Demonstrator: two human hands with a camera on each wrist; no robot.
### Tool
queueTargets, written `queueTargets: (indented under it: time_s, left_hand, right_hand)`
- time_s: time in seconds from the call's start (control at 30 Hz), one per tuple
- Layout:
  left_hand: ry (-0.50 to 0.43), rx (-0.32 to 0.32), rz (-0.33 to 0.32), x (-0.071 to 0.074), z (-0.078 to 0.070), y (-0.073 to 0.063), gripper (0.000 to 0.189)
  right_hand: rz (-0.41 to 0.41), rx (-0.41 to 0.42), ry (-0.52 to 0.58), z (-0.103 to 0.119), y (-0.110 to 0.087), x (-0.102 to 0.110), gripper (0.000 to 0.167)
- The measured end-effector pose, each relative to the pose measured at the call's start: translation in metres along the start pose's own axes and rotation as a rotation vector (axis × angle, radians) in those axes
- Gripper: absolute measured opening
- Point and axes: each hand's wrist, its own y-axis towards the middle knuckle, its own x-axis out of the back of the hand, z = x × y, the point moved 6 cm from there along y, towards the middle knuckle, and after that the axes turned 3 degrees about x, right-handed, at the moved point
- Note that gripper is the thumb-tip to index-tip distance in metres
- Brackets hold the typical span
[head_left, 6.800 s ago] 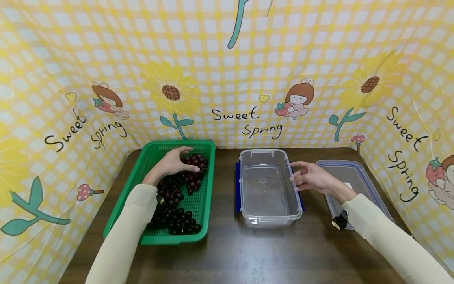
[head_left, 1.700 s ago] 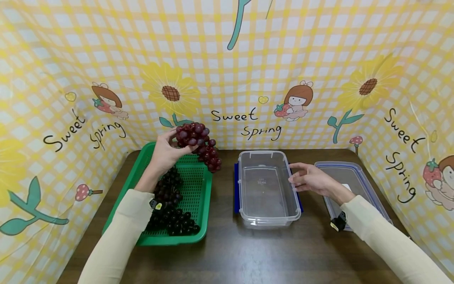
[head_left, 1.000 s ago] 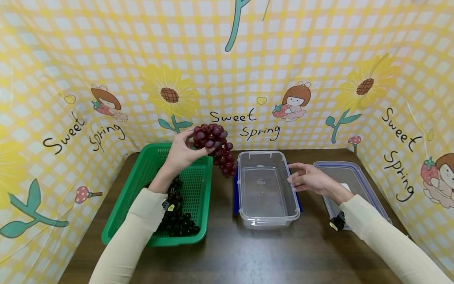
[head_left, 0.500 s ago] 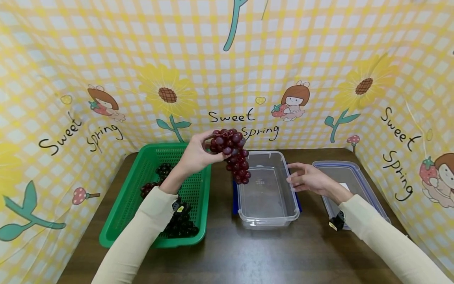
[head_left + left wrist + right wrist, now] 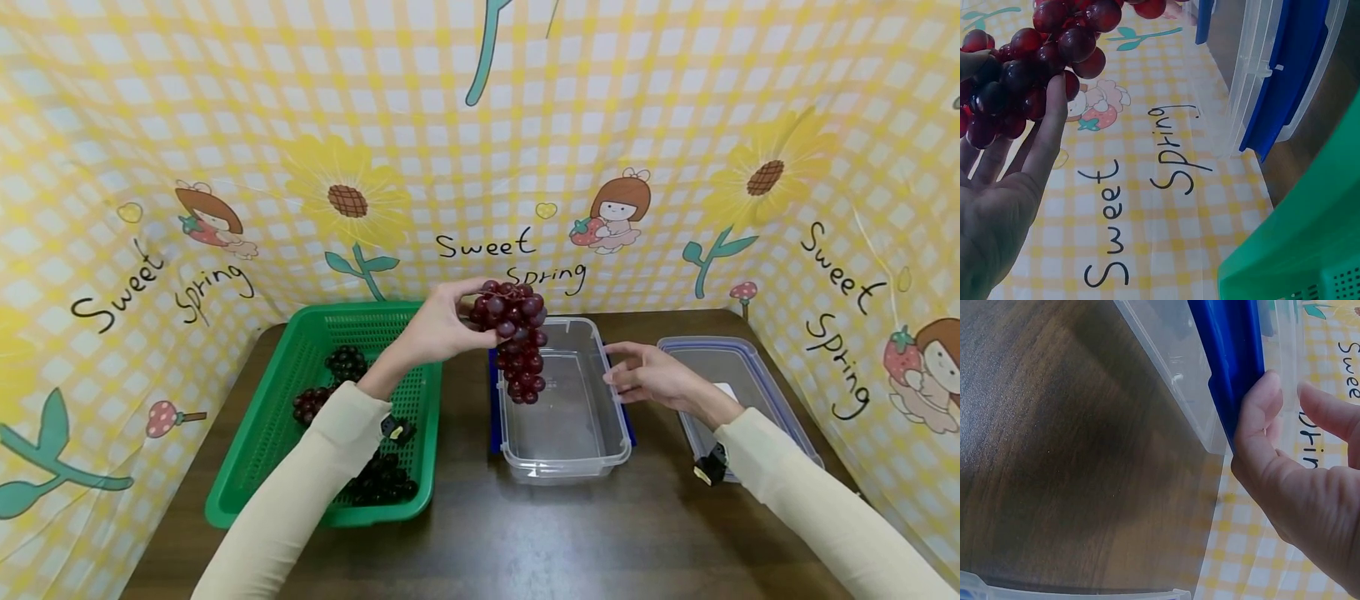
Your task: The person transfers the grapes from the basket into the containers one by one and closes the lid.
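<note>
One bunch of round dark-red grapes held by our left hand, thumb and fingers around it, over left side of clear rectangular plastic box in head view. Our right hand, fingers lightly bent, touches the blue latch. Left: green perforated plastic basket, near-black grapes inside.

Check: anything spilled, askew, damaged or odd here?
Nothing stands out. The clear container stands upright, its blue flaps unlatched; the lid lies to its right. The left hand grips a red bunch; other grapes lie in the green basket. No spill or damage shows, though the left sleeve hides some of the basket.
</note>
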Motion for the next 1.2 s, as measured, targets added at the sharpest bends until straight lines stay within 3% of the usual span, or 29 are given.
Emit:
queueTargets:
  time_s: [0.23, 0.6, 0.87, 0.97, 1.2]
  left_hand:
    - [0.053, 0.015, 0.076, -0.016, 0.006, 0.005, 0.068]
    - [0.185, -0.016, 0.158, -0.04, 0.018, 0.013, 0.061]
    - [0.291, 0.066, 0.226, -0.055, 0.03, 0.014, 0.07]
    - [0.343, 0.042, 0.254, -0.061, 0.033, 0.016, 0.067]
    - [0.428, -0.01, 0.388, -0.086, 0.033, 0.018, 0.062]
  right_hand:
    - [-0.005, -0.003, -0.009, -0.002, -0.001, 0.0, 0.071]
    - [-0.005, -0.008, -0.002, -0.003, -0.001, -0.001, 0.072]
    - [0.004, 0.001, -0.006, -0.001, -0.001, -0.001, 0.072]
    - [0.003, -0.001, -0.01, -0.001, -0.001, 0.0, 0.072]
    - [-0.001, -0.003, -0.001, 0.0, 0.0, 0.001, 0.072]
